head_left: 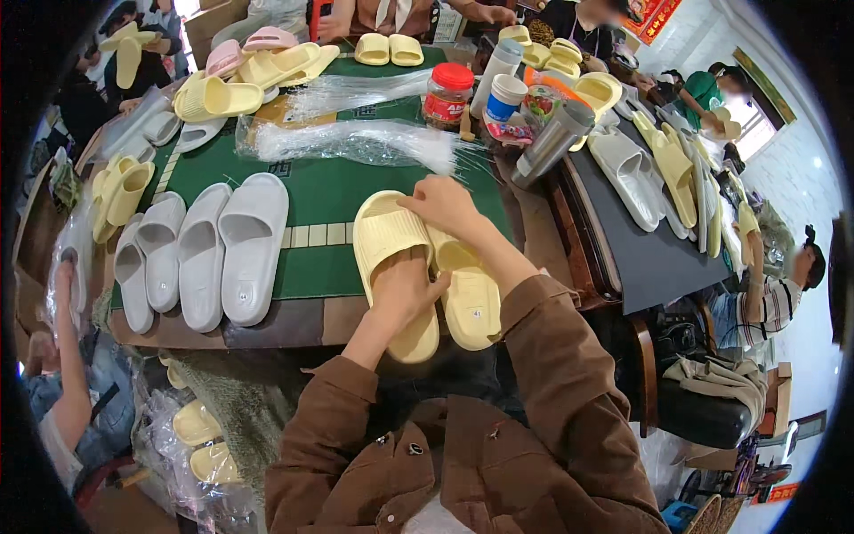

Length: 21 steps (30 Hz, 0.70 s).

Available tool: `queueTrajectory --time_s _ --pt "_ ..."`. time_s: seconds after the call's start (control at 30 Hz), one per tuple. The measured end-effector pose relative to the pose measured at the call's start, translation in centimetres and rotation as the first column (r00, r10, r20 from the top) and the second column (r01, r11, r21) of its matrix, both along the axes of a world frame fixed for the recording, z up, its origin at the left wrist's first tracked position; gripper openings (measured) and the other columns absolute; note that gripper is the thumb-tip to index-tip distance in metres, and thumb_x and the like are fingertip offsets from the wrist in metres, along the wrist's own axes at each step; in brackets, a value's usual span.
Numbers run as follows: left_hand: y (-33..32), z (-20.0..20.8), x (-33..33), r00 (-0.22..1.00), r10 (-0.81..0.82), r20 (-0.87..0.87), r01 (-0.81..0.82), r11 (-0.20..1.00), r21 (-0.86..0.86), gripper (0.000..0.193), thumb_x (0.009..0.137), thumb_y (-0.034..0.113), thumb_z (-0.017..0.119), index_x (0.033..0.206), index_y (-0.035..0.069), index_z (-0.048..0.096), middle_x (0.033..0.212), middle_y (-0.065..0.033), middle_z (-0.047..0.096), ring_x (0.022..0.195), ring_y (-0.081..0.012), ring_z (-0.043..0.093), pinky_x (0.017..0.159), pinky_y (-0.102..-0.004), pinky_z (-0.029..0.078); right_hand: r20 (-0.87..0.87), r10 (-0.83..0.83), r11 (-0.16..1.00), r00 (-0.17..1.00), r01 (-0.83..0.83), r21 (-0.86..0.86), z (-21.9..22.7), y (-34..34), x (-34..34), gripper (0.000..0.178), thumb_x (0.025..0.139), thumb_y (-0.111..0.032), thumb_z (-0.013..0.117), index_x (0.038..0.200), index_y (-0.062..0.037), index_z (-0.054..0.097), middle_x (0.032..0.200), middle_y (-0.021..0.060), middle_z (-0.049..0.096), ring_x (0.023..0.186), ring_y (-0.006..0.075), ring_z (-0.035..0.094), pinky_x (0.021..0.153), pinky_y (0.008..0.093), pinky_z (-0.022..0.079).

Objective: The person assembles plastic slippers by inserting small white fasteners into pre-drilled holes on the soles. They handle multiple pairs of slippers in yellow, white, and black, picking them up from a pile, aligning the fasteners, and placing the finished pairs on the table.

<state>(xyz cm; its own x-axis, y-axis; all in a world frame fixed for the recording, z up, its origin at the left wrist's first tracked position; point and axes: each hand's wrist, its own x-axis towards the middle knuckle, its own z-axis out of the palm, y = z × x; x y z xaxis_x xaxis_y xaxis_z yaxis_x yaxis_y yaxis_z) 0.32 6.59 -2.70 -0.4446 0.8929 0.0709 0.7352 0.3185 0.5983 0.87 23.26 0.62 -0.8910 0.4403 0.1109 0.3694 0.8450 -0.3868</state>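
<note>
Two pale yellow slippers (384,233) lie side by side at the near edge of the green-topped table, toes away from me. My left hand (402,287) reaches into the opening of the left slipper; its fingers are hidden under the ribbed strap, and its thumb points toward the right slipper (471,307). At the toe end my right hand (443,205) is closed, fingertips against the inner edge of the left slipper's strap. Whatever those fingers pinch is too small to make out. My right wrist covers part of the right slipper.
Several grey slippers (253,249) stand to the left. Beyond lie bundles of thin clear plastic strips (356,142), a red-lidded jar (447,93) and a steel flask (553,142). More slippers (627,178) cover the dark side table. Other people sit around.
</note>
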Motion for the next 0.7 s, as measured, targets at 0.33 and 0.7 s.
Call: queueTrajectory --time_s 0.33,0.7 --pt "0.1 -0.5 0.0 0.999 0.014 -0.047 -0.011 0.999 0.046 0.063 0.086 0.047 0.058 0.118 -0.007 0.048 0.113 -0.0271 0.054 0.104 -0.0407 0.055 0.087 -0.0469 0.047 -0.234 -0.176 0.835 0.956 0.019 -0.55 -0.7 0.9 0.1 0.029 0.091 -0.025 0.059 0.088 0.0041 0.062 0.078 0.0141 0.069 0.065 0.0195 0.064 0.063 0.0334 0.05" --pt "-0.1 0.1 0.2 0.999 0.0 0.041 -0.001 1.0 0.019 0.062 0.089 0.046 0.056 0.12 -0.006 0.046 0.114 -0.0268 0.053 0.105 -0.0411 0.054 0.086 -0.0471 0.046 -0.381 -0.229 0.582 0.896 -0.188 -0.791 -0.3 0.9 0.8 0.024 0.095 -0.023 0.053 0.09 0.0005 0.054 0.075 0.0073 0.065 0.058 0.011 0.058 0.053 0.0258 0.043"
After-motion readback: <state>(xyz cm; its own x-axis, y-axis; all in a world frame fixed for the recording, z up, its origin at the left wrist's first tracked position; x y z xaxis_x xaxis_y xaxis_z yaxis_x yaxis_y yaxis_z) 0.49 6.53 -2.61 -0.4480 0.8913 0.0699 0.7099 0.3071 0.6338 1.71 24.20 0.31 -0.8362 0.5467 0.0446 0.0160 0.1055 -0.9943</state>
